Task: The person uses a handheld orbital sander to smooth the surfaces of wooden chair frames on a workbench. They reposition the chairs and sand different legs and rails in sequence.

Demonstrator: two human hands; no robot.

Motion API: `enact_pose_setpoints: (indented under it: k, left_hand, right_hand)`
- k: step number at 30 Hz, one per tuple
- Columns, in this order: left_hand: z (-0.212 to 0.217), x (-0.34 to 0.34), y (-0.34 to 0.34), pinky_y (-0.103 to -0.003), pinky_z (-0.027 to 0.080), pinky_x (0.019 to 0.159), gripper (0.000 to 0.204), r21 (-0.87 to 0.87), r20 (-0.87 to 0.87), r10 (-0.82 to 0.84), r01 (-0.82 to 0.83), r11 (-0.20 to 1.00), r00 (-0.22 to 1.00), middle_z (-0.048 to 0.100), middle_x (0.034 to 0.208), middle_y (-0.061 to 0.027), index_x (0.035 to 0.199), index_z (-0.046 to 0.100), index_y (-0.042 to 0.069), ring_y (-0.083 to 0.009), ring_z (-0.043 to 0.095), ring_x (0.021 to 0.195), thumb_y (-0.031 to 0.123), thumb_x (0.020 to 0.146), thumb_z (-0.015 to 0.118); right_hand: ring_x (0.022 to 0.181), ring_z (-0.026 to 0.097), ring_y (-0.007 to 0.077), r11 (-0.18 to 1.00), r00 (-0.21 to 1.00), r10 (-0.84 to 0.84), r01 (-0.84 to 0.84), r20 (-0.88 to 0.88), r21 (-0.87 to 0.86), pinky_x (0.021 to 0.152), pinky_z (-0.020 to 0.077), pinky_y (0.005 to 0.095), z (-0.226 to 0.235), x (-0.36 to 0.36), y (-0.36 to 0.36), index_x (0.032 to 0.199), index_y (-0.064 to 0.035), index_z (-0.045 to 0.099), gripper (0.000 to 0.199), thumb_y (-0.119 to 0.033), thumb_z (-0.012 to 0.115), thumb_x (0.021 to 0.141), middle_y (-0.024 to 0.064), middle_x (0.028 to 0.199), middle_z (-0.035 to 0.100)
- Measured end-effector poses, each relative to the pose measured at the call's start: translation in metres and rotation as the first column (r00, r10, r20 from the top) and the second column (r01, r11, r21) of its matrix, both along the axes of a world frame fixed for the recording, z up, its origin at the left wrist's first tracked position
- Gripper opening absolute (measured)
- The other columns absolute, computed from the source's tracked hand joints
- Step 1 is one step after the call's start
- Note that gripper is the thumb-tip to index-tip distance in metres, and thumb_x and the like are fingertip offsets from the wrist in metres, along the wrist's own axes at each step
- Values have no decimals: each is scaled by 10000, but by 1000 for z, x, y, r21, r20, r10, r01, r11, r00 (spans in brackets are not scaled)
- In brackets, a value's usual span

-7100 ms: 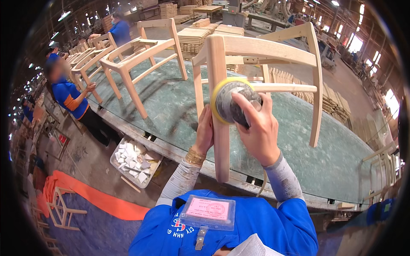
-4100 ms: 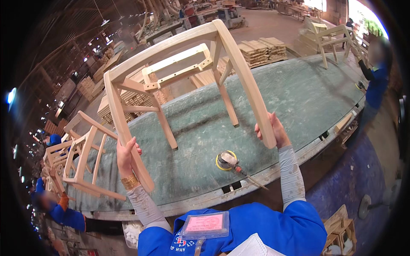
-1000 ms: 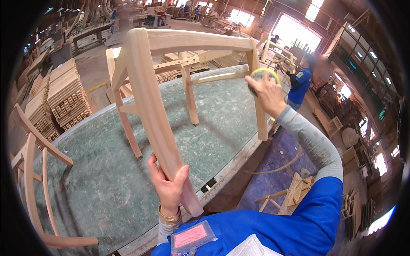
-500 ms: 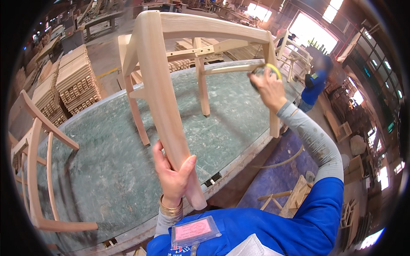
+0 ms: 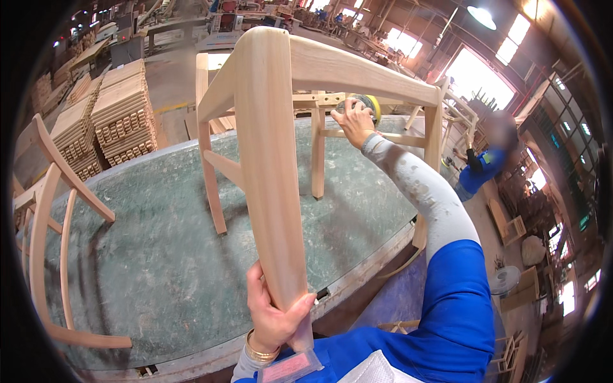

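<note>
On Green Workshop Table (image 5: 364, 210), Chair (image 5: 271, 147) in Hand

Stacks of slats (image 5: 122, 112) stand at 10 o'clock, and a lamp (image 5: 482, 17) shines between 1 and 2. The chair fills the centre over the table, its top rail (image 5: 364, 71) running from 12 toward 2 o'clock. Toward 6 o'clock, the person's left hand (image 5: 273, 317) grips the nearest leg (image 5: 281, 236) near its lower end, thumb across the front, fingers wrapped around the side. At 1 o'clock, the right hand (image 5: 355, 122) curls its fingers over a sander (image 5: 374, 106) with a yellow rim, near a drilled inner rail (image 5: 327, 99); whether its disc touches wood cannot be told. A second chair (image 5: 45, 185) stands at 9 o'clock; near 3, a co-worker (image 5: 482, 171) wears blue.
</note>
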State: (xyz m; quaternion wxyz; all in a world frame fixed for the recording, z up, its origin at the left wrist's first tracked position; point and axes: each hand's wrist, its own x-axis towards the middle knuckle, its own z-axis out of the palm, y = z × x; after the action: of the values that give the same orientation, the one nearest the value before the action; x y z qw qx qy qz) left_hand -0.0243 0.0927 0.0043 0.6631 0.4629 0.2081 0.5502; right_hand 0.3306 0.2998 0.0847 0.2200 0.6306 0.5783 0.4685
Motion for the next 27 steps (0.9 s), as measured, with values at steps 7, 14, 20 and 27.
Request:
enact_pose_setpoints:
  k: [7, 14, 20, 27]
  left_hand:
    - [-10, 0, 1, -340, 471, 857, 783, 25, 2, -41, 41, 999, 999, 484, 1187, -153, 1314, 281, -15, -206, 551, 1040, 74, 716, 778]
    - [-10, 3, -4, -351, 468, 868, 786, 55, 16, -44, 43, 998, 999, 488, 1188, -151, 1322, 277, -14, -210, 546, 1055, 68, 718, 773]
    - [-8, 5, 2, -337, 469, 858, 779, 81, 2, -38, 38, 996, 999, 490, 1177, -145, 1321, 285, -7, -199, 546, 1038, 69, 719, 773]
    - [-5, 11, 7, -308, 466, 810, 825, 80, 12, -4, 3, 997, 1000, 511, 1124, -126, 1329, 267, 15, -174, 554, 969, 109, 692, 782]
  right_hand:
    - [860, 577, 343, 998, 996, -54, 57, 78, -33, 595, 511, 507, 1, 11, -3, 1137, -219, 546, 269, -192, 538, 870, 204, 1110, 475]
    - [842, 576, 298, 993, 993, -72, 80, 99, -81, 551, 510, 425, -5, 16, 5, 1177, -254, 518, 307, -164, 519, 883, 203, 1091, 471]
    - [841, 589, 321, 978, 983, -155, 166, 99, -123, 564, 516, 459, 2, -5, -26, 1153, -183, 547, 277, -171, 520, 878, 226, 1091, 469]
    - [785, 599, 297, 994, 1000, -3, 3, 0, -111, 508, 487, 379, 15, -23, -57, 1171, -255, 530, 370, -139, 567, 822, 212, 1024, 484]
